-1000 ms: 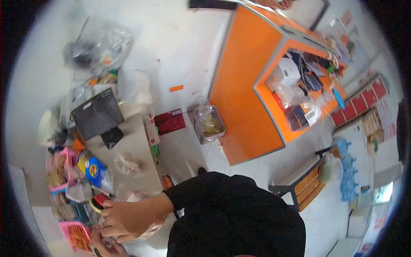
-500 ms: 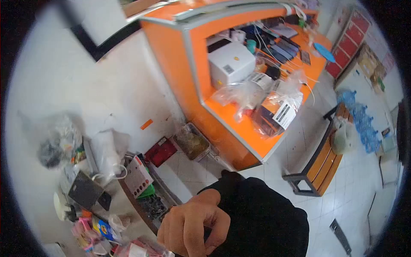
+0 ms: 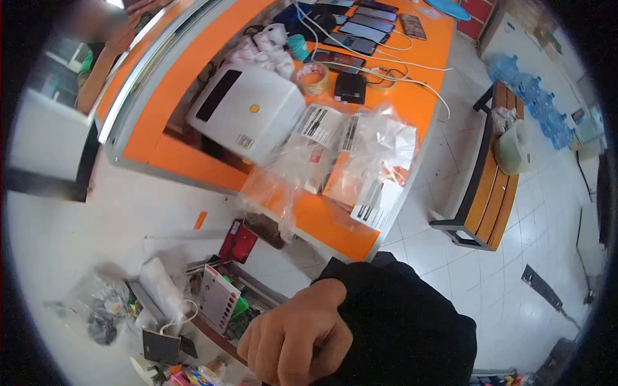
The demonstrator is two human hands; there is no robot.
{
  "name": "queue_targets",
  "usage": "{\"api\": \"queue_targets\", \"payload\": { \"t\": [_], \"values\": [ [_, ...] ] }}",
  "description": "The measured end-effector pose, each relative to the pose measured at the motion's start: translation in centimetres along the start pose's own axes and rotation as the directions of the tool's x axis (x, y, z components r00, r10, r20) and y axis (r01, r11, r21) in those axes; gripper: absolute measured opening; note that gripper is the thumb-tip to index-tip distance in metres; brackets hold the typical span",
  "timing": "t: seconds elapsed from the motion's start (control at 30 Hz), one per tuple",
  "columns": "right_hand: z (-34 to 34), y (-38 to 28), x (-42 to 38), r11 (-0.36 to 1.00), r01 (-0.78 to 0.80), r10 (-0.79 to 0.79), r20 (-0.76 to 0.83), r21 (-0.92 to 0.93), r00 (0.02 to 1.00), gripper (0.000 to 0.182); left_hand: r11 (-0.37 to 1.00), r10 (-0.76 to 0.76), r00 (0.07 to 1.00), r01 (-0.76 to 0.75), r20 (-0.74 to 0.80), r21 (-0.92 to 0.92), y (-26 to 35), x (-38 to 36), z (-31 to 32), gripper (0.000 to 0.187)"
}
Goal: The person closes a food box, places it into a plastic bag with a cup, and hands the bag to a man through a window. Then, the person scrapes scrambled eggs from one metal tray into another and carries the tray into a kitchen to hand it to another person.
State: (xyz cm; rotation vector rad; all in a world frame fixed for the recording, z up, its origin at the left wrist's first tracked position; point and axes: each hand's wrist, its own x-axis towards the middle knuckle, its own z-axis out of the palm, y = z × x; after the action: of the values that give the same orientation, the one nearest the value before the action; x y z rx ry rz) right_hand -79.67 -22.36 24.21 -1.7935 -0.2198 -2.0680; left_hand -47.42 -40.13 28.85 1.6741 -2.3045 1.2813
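Note:
My right hand (image 3: 296, 334), in a black sleeve (image 3: 399, 321), is raised at the bottom middle with its back towards me. Its fingers are curled into a closed grip, and whatever they may hold is hidden. Beyond it stands an orange counter (image 3: 351, 241), which the hand does not touch. Clear plastic bags with white printed labels (image 3: 376, 206) lie on the near end, beside a white box-shaped machine (image 3: 248, 112). My left hand is out of view.
Rolls of tape (image 3: 313, 77), several phones (image 3: 367, 29) and white cables lie further along the counter. A slatted bench (image 3: 492, 212) and blue water bottles (image 3: 531, 90) stand right. Cluttered goods (image 3: 161, 347) fill the lower left. Another person's arm (image 3: 96, 80) shows upper left.
The view has shifted, and the counter with its bags and machine now looks closer and larger. Another person has come into sight at upper left. My right hand keeps its closed shape.

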Motion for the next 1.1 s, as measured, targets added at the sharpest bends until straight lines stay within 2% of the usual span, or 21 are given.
{"api": "queue_targets", "payload": {
  "t": [0.07,0.1,0.13,0.17,0.2,0.23,0.27,0.3,0.33,0.4,0.47,0.53,0.57,0.63,0.73,0.83,0.9,0.93,1.0,1.03,1.1],
  "values": [
    [-0.7,-2.3,-1.5,0.887,-0.185,0.183,-0.045,-0.424,0.982,0.015,0.96,0.037,0.995,-0.011,0.09,-0.28,1.2,2.2,1.7,0.093],
    [-1.1,-4.6,-2.2,0.773,-0.262,0.295,-0.038,-0.578,0.955,0.018,0.945,0.139,0.99,-0.136,-0.012,-0.297,3.1,2.9,0.5,0.074],
    [-1.7,-7.7,-3.2,0.625,-0.317,0.406,-0.049,-0.713,0.912,0.021,0.886,0.239,0.971,-0.225,-0.016,-0.405,4.8,3.8,0.1,0.07],
    [-1.9,-10.6,-4.4,0.553,-0.396,0.439,-0.148,-0.733,0.886,0.019,0.807,0.333,0.942,-0.301,-0.03,-0.508,6.4,4.5,0.1,0.066],
    [-2.2,-14.1,-5.4,0.528,-0.532,0.451,-0.312,-0.662,0.836,0.013,0.71,0.42,0.906,-0.363,-0.051,-0.604,8.1,5.0,0.3,0.063],
    [-2.3,-17.5,-7.7,0.474,-0.597,0.366,-0.472,-0.647,0.802,0.014,0.598,0.501,0.862,-0.411,-0.079,-0.688,9.6,5.3,0.5,0.059],
    [-1.4,-18.3,-8.8,0.148,-0.731,-0.025,-0.742,-0.666,0.67,0.023,0.476,0.573,0.811,-0.443,-0.114,-0.76,11.0,5.6,0.5,0.056],
    [-2.3,-19.3,-8.5,-0.171,-0.785,-0.07,-0.787,-0.595,0.613,0.032,0.346,0.635,0.756,-0.459,-0.156,-0.818,12.3,5.9,0.2,0.052],
    [-3.7,-20.3,-7.8,-0.469,-0.758,-0.133,-0.812,-0.453,0.568,0.041,0.253,0.666,0.745,-0.268,-0.034,-0.929,14.2,5.9,-1.0,0.05],
    [-5.7,-20.1,-7.9,-0.566,-0.659,-0.053,-0.776,-0.495,0.628,0.052,0.079,0.746,0.642,0.174,0.174,-0.982,18.0,5.4,-3.9,0.047],
    [-7.6,-19.3,-8.0,-0.621,-0.572,0.033,-0.747,-0.536,0.663,0.06,0.067,0.9,0.434,-0.051,0.038,-0.996,20.8,5.0,-2.9,0.055],
    [-9.3,-18.3,-7.9,-0.642,-0.507,0.114,-0.725,-0.575,0.679,0.063,0.068,0.979,0.202,-0.162,0.034,-0.984,22.6,4.5,-5.1,0.063],
    [-10.3,-18.2,-8.3,-0.581,-0.521,0.159,-0.714,-0.626,0.681,0.059,0.054,0.996,0.082,-0.22,0.037,-0.974,23.4,4.3,-6.3,0.068],
    [-12.2,-18.0,-9.3,-0.447,-0.549,0.246,-0.687,-0.706,0.684,0.051,0.002,0.99,0.139,-0.22,-0.029,-0.976,23.8,3.8,-7.7,0.074],
    [-12.8,-17.5,-9.0,-0.433,-0.665,0.287,-0.792,-0.608,0.538,0.035,-0.009,0.975,0.216,-0.168,-0.045,-0.986,22.8,3.6,-7.5,0.082],
    [-12.5,-16.9,-6.8,-0.311,-0.669,0.287,-0.737,-0.675,0.611,0.025,-0.019,0.962,0.269,-0.108,-0.048,-0.994,21.3,3.5,-6.3,0.085],
    [-12.1,-17.1,-5.8,-0.414,-0.529,0.251,-0.652,-0.741,0.716,0.023,-0.036,0.938,0.343,-0.064,-0.056,-0.997,20.3,3.4,-6.9,0.084],
    [-11.9,-17.2,-5.2,-0.465,-0.452,0.237,-0.599,-0.761,0.765,0.023,-0.074,0.942,0.32,-0.11,-0.106,-0.991,19.9,3.4,-6.7,0.079],
    [-11.5,-17.8,-3.2,-0.577,-0.43,0.169,-0.616,-0.695,0.769,0.024,-0.153,0.942,0.268,-0.201,-0.204,-0.968,19.2,3.6,-5.6,0.071],
    [-11.2,-18.0,-1.9,-0.629,-0.416,0.132,-0.617,-0.657,0.775,0.025,-0.243,0.942,0.204,-0.128,-0.265,-0.962,19.3,3.7,-4.8,0.057],
    [-10.5,-18.2,1.5,-0.706,-0.356,0.065,-0.556,-0.613,0.829,0.029,-0.307,0.925,0.177,-0.17,-0.335,-0.937,18.9,4.0,-4.5,0.052]
  ]
}}
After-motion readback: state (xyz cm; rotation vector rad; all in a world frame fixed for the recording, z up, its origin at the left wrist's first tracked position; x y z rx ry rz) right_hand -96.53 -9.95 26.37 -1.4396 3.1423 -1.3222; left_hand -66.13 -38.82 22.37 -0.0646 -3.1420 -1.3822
